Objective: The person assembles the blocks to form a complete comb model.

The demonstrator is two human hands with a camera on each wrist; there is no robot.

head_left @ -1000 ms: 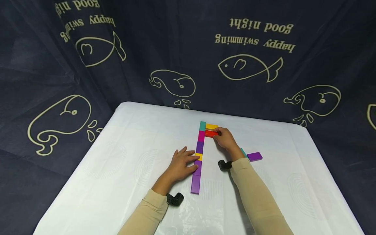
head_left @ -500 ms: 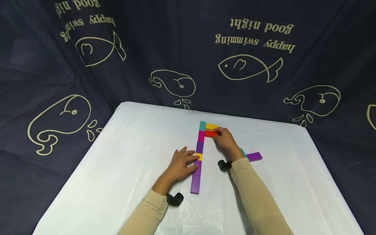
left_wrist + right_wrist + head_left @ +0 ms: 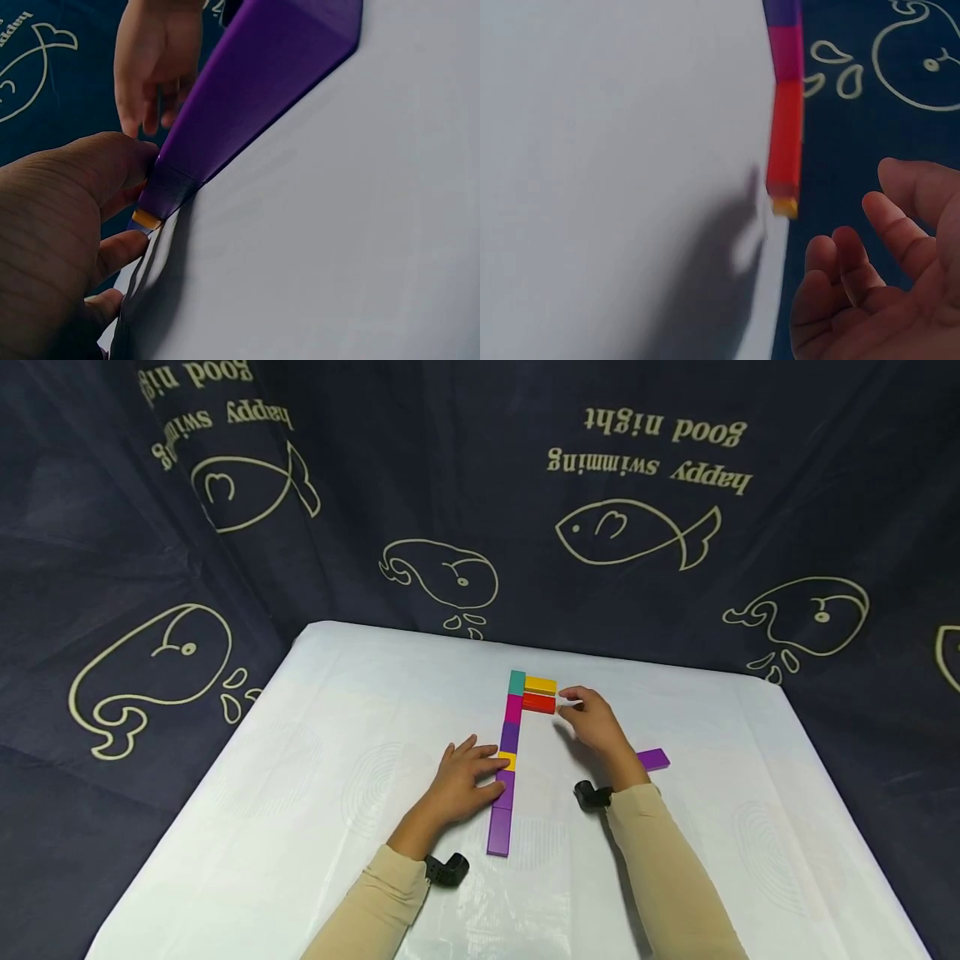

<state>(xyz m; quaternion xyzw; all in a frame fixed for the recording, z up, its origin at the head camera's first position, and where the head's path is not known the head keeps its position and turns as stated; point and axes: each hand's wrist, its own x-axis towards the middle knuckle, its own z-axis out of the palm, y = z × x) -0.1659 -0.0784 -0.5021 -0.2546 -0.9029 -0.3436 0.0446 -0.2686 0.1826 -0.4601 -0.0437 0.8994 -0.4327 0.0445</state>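
Observation:
A row of coloured blocks runs away from the person: two purple blocks [image 3: 499,831], a small yellow block [image 3: 507,762], a dark purple block [image 3: 510,737], a magenta block [image 3: 513,708] and a teal block [image 3: 517,682] at the far end. To the right of the far end, a yellow block [image 3: 541,685] and a red block [image 3: 538,703] lie side by side. My left hand [image 3: 459,783] rests with spread fingers against the row, touching near the small yellow block. Just right of the red block, my right hand [image 3: 595,720] holds nothing, its fingers apart and slightly bent.
Another purple block [image 3: 654,759] lies on the white table [image 3: 315,727], partly behind the right wrist. A dark printed cloth [image 3: 480,468] hangs behind the table and along its sides. Black wrist cameras [image 3: 447,869] sit on both arms.
My right hand has let go of the red block and drawn back to the right, its forearm now covering the teal piece beside the loose purple block. The left hand stays put.

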